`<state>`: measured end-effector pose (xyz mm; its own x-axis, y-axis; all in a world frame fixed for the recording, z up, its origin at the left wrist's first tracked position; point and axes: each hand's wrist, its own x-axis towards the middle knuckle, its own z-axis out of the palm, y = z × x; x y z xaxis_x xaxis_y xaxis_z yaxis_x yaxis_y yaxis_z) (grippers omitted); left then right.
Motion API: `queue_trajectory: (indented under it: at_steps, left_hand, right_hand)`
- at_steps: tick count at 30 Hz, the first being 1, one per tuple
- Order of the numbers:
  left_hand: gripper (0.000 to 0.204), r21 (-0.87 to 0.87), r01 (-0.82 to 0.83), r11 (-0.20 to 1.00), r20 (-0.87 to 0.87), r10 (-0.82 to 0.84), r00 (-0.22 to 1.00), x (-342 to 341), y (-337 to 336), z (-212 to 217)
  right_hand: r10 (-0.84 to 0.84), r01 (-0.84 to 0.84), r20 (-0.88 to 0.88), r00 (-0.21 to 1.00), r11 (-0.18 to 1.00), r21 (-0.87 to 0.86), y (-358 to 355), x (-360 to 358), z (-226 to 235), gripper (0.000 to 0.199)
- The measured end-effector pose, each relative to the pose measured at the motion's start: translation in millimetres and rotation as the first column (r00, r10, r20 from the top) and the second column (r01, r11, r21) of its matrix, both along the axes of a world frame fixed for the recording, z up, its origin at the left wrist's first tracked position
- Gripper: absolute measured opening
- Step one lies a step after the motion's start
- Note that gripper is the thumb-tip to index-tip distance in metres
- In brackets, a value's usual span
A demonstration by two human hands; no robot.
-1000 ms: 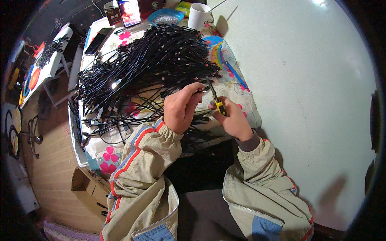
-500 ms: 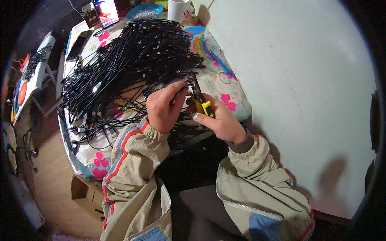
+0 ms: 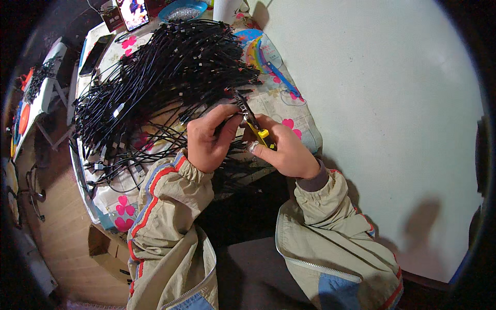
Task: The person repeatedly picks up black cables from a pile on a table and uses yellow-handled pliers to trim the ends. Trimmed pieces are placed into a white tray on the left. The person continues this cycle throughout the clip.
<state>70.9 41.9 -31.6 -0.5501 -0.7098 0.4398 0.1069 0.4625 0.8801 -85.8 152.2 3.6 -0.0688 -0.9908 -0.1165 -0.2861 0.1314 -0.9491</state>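
Observation:
My right hand (image 3: 287, 150) grips pliers (image 3: 263, 135) with black and yellow handles, their dark jaws pointing up and away from me. A pale wrap covers the tip of my right thumb. Close against the jaws, my left hand (image 3: 213, 138) pinches what looks like a thin black cable (image 3: 236, 115) between thumb and forefinger; its end is mostly hidden by the fingers and jaws. Just beyond both hands spreads a large heap of black cables (image 3: 170, 67) with small metal plugs. More loose cables lie under and beside my left hand.
The table (image 3: 111, 199) has a pink-flowered cover. At its far side are a lit phone (image 3: 133, 13), a blue bowl (image 3: 183, 10) of small clear pieces and a white cup (image 3: 226, 9). A dark phone (image 3: 96, 54) lies left, a blue strip (image 3: 283, 80) right. A cardboard box (image 3: 108, 250) stands below.
The pliers have turned slightly in my right hand, their jaws tipping further left. My left hand stays close to them, and the whole view has shifted a little.

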Motion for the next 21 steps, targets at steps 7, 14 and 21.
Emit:
queue_trajectory:
  at_steps: [7,14,21]
  left_hand:
    - [0.011,0.038,0.008,0.999,-0.012,-0.007,1.000,0.0,0.8,-2.9]
    - [0.009,0.203,0.099,0.974,-0.032,-0.094,0.995,1.6,-1.3,-5.0]
    - [0.008,0.254,0.101,0.962,-0.020,-0.100,0.995,1.7,-1.8,-9.0]
  right_hand:
    - [0.043,-0.042,-0.193,0.980,0.999,0.009,1.3,-7.7,-5.4,0.046]
    - [0.025,-0.025,-0.191,0.981,1.000,0.004,4.7,-11.5,-6.1,0.050]
    - [-0.018,0.009,-0.264,0.964,0.999,-0.038,1.7,-7.3,-3.4,0.046]
